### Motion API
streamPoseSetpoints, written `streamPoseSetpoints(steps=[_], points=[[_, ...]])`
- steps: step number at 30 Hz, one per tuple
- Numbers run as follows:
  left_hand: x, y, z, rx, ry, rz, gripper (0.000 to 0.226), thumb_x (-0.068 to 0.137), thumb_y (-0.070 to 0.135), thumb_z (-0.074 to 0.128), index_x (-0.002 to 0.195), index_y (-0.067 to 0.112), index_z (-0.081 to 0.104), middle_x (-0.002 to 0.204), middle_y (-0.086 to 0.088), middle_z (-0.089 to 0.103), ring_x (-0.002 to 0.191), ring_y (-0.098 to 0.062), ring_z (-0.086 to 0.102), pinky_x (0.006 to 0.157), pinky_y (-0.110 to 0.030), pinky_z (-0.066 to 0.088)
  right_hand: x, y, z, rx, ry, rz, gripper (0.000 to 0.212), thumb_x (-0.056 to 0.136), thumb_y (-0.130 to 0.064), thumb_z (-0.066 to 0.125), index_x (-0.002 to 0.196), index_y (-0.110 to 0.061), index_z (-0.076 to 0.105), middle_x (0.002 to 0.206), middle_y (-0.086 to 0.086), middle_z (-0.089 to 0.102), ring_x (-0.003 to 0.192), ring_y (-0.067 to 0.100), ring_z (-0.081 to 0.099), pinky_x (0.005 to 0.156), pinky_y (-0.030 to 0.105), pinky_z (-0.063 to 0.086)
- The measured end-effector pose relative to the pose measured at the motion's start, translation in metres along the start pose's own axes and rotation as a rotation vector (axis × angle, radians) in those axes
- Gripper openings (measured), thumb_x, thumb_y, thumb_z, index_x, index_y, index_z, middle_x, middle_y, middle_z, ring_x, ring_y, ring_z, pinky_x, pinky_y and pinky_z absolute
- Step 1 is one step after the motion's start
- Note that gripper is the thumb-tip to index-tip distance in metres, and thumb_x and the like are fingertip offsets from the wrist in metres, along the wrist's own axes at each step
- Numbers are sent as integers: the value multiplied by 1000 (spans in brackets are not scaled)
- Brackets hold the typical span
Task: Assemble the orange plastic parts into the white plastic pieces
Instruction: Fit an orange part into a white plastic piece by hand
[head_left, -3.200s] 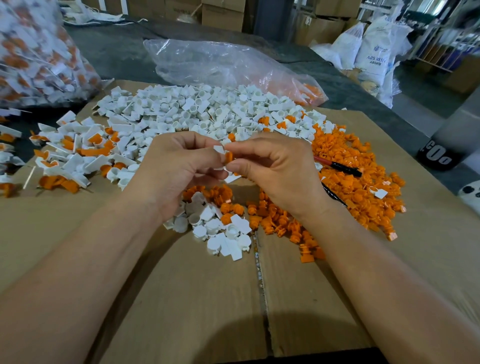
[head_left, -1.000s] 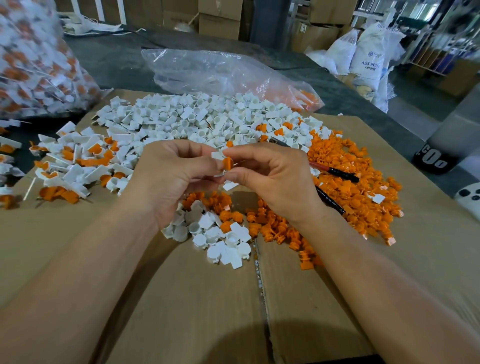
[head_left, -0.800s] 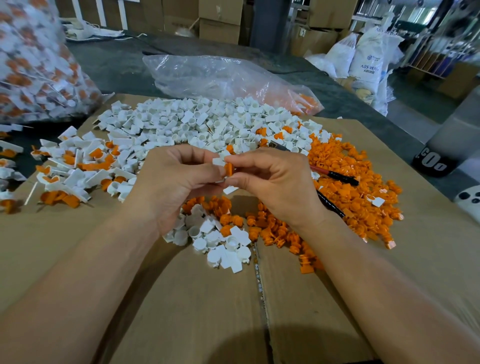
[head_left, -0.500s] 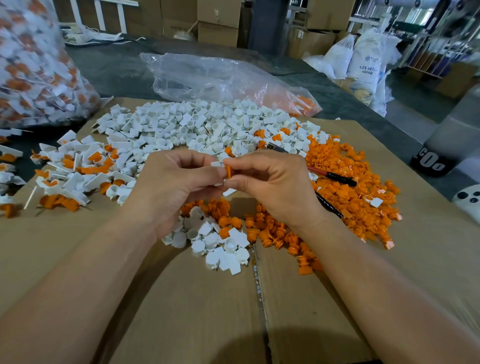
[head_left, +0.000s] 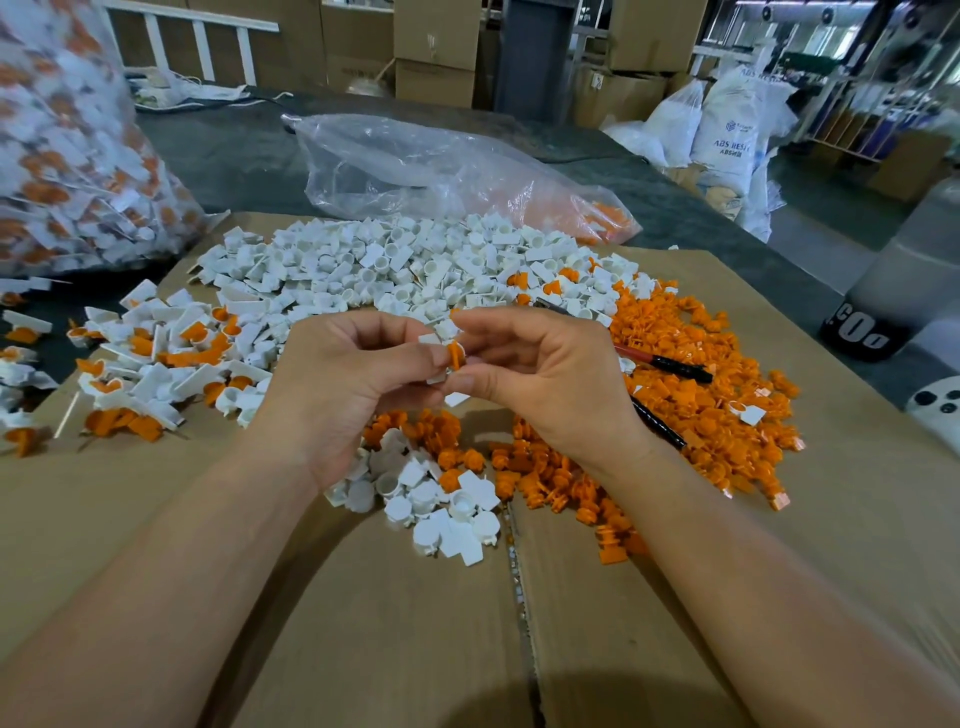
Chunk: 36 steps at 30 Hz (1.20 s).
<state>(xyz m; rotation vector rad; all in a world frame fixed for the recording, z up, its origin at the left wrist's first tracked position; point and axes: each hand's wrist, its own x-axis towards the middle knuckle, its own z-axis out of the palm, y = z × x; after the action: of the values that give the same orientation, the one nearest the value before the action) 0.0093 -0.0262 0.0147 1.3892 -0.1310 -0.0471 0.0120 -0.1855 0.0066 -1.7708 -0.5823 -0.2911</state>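
Above the cardboard, my left hand (head_left: 348, 384) pinches a small white plastic piece (head_left: 430, 340), mostly hidden by the fingers. My right hand (head_left: 540, 379) holds an orange plastic part (head_left: 456, 355) between thumb and fingertips, pressed against the white piece. A big heap of loose white pieces (head_left: 415, 265) lies behind the hands. Loose orange parts (head_left: 701, 405) spread to the right. A small mixed cluster of white pieces (head_left: 441, 504) and orange parts lies just below the hands. Joined white-and-orange pieces (head_left: 150, 364) lie at the left.
A flattened cardboard sheet (head_left: 363, 623) covers the table. A clear plastic bag (head_left: 441, 166) lies behind the heaps; a full bag of joined pieces (head_left: 62, 156) stands at far left. Two black-tipped pens (head_left: 670, 366) rest on the orange parts. A dark cylinder (head_left: 872, 322) stands at right.
Both hands stay together at the same spot; the orange part has shifted slightly between the fingertips against the white piece. The view has dipped a little.
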Motion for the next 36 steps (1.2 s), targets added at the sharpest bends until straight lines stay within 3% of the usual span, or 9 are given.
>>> streamPoseSetpoints(steps=[11,14,23,27,30,32,34,36], points=[[0,-1,-1,22,-15,33,13,43,20,73,56,16,73,58,-4,67,54,-14,65,50,-19,51,0,-1,-1,-57,-5,-80,39,69,-3,73,105,-12,62,81,-4,66,76,10,66,73,25,56],[0,0,0,13,-15,26,11,44,17,72,55,15,73,57,-4,67,52,-14,65,49,-19,51,1,0,-2,-106,-1,-119,39,70,-4,73,107,-9,60,82,-2,65,77,11,65,73,22,54],[0,-2,0,2,-7,14,6,48,11,71,53,13,71,56,-5,66,50,-14,64,47,-19,51,1,0,-1,-177,10,-176,38,70,-7,73,106,-12,60,84,-12,64,77,12,64,71,25,55],[1,-2,0,-1,-1,12,6,48,11,71,54,12,70,56,-6,66,50,-15,64,47,-19,51,1,-1,-2,-198,3,-170,38,71,-7,73,106,-13,60,86,-7,66,77,13,64,71,28,55],[2,-2,0,-17,5,8,8,49,10,71,57,10,69,57,-6,66,50,-15,64,47,-19,51,1,-4,-2,-199,-26,-92,42,70,-15,75,109,-19,61,85,-3,68,78,11,65,74,28,55],[3,-2,-1,-44,13,6,13,51,8,69,63,4,66,56,-6,65,50,-15,64,47,-18,51,2,-8,-9,-220,2,36,51,65,-36,74,113,-28,59,88,-14,64,83,0,63,78,14,51],[4,-2,-2,-81,23,-5,17,53,6,68,68,1,63,54,-6,64,50,-16,65,47,-17,51,6,-11,-28,-375,95,153,61,63,-51,70,119,-30,58,95,-18,62,87,-7,59,76,3,43],[4,-3,-3,-94,23,-14,19,54,6,67,72,0,62,54,-6,64,52,-16,66,48,-17,51,9,-10,-53,-651,149,263,64,68,-52,70,125,-26,55,110,-10,62,99,-2,56,78,7,39]])
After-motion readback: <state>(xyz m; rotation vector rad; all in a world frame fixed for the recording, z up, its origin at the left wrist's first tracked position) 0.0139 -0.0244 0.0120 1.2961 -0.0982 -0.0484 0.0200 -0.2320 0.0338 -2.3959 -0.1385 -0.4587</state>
